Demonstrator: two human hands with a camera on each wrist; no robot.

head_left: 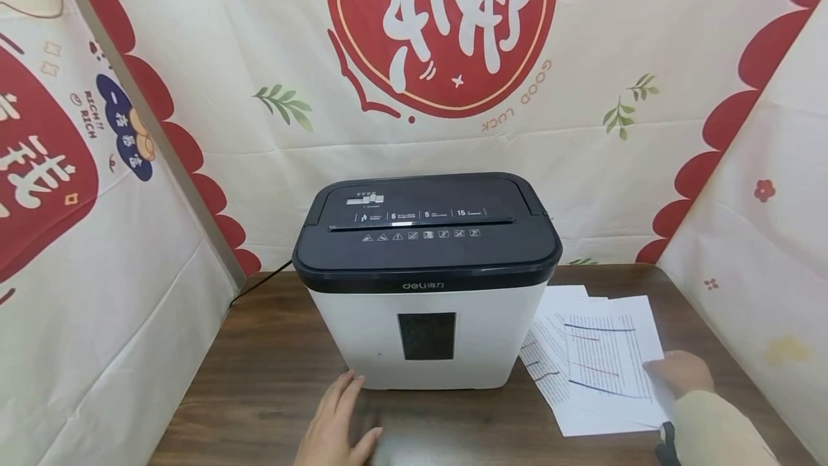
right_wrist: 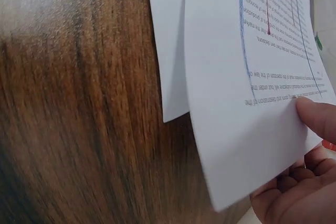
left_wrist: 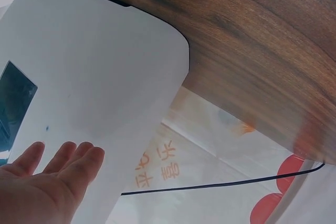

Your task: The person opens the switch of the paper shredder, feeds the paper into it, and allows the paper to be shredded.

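A white shredder with a dark lid (head_left: 427, 257) stands on the wooden table. Printed sheets with blue and red pen lines (head_left: 604, 351) lie fanned out to its right, partly behind its side. The right hand (head_left: 682, 372) pinches the top sheet at its right edge; in the right wrist view the thumb of the right hand (right_wrist: 307, 166) is on the printed face, with curled fingers beneath, and the sheet (right_wrist: 236, 145) is lifted off the one below. The left hand (head_left: 336, 423), fingers extended, is at the shredder's lower left front; whether it touches is unclear.
A black cable (head_left: 261, 282) runs from behind the shredder to the table's left edge. Printed cloth (head_left: 213, 92) hangs behind the table and along both sides. Bare wood of the table (head_left: 259, 380) shows left of the shredder.
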